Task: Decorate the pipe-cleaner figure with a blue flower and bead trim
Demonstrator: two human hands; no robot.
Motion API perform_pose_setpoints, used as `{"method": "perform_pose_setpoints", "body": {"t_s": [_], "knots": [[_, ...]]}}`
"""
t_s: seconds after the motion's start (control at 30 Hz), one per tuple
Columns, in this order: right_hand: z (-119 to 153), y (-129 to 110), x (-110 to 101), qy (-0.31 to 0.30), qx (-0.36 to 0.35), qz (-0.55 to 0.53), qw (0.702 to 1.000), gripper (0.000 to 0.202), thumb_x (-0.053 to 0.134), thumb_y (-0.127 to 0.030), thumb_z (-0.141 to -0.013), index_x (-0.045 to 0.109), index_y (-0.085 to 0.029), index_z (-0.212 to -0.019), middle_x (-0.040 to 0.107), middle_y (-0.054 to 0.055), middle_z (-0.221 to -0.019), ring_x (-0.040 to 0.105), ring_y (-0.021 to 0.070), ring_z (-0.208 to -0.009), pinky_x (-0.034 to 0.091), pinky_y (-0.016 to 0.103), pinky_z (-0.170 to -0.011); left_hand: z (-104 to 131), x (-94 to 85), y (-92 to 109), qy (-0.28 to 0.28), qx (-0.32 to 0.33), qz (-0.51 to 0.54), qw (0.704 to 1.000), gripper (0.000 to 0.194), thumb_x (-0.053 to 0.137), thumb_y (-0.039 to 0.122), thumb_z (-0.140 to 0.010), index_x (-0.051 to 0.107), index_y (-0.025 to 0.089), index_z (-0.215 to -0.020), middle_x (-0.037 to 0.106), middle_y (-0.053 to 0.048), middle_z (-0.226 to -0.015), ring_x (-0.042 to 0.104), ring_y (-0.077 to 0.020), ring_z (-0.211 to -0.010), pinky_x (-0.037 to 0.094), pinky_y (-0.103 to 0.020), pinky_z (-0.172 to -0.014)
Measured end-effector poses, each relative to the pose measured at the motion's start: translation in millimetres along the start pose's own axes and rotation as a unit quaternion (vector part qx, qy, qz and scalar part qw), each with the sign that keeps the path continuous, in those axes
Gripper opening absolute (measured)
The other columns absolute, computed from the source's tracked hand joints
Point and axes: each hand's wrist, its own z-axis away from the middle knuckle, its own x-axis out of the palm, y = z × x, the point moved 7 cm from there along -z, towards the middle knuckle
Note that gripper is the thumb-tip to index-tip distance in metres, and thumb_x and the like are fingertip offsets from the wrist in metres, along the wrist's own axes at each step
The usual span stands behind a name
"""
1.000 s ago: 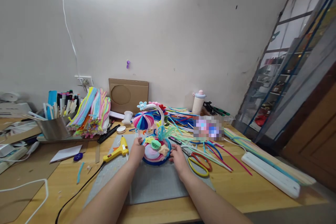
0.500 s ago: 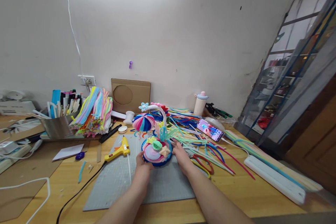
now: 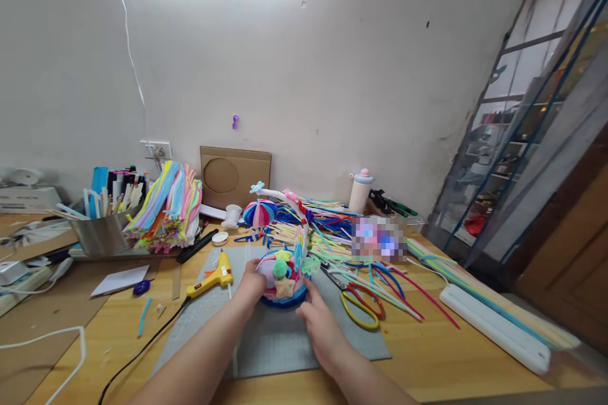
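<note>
A pipe-cleaner ornament [image 3: 285,289] stands on the grey cutting mat [image 3: 280,345] in front of me. Its round blue base carries a beige star, a green pompom and pink and white pieces. From the base rises a white arched stem with small flowers, and a striped pink, white and blue ball [image 3: 259,214] hangs off its end. My left hand [image 3: 251,281] grips the base's left edge, fingers partly hidden behind it. On the right front edge, my right hand [image 3: 319,323] closes with thumb and fingers against the rim.
A yellow glue gun [image 3: 211,281] lies left of the ornament, its black cord running forward. Scissors [image 3: 361,307] with red and yellow handles lie at right. Loose pipe cleaners [image 3: 332,221] spread behind. A white power strip [image 3: 494,328], bottle [image 3: 361,193] and metal pot [image 3: 107,232] stand around.
The ornament has turned clockwise as seen from above, its star moving left and nearer me. My left hand has slid back along the rim, while my right hand came forward.
</note>
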Motion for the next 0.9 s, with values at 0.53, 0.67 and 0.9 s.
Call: {"method": "perform_pose_setpoints", "body": {"t_s": [0.53, 0.67, 0.9], "knots": [[50, 20, 28, -0.044, 0.156, -0.04, 0.986, 0.079, 0.054, -0.011, -0.048, 0.051, -0.02, -0.127, 0.047, 0.005, -0.136, 0.023, 0.0243, -0.135, 0.027, 0.035, -0.104, -42, 16.5, 31, -0.07, 0.051, -0.068, 0.994, 0.035, 0.059, 0.0, -0.065, 0.06, 0.015, -0.097, 0.063, -0.01, -0.108, 0.06, -0.0252, -0.1, 0.049, -0.04, -0.084], [45, -1, 6, 0.011, 0.12, -0.108, 0.987, 0.059, 0.056, -0.015, -0.054, 0.061, -0.024, -0.112, 0.051, 0.002, -0.132, 0.033, 0.0226, -0.132, 0.03, 0.033, -0.104, -32, -1.8, 27, -0.006, 0.098, -0.009, 0.995, 0.047, 0.05, -0.001, -0.063, 0.054, 0.017, -0.106, 0.054, -0.012, -0.126, 0.043, -0.025, -0.126, 0.037, -0.037, -0.101], [-2, -20, -33, 0.115, 0.083, -0.122, 0.982, 0.044, 0.06, -0.016, -0.053, 0.065, -0.026, -0.096, 0.06, 0.0, -0.121, 0.042, 0.0254, -0.125, 0.037, 0.037, -0.1, 32, -14.3, -25, 0.039, 0.075, 0.103, 0.991, 0.061, 0.055, 0.006, -0.061, 0.042, 0.019, -0.119, 0.048, -0.012, -0.132, 0.045, -0.0249, -0.125, 0.039, -0.034, -0.101]]}}
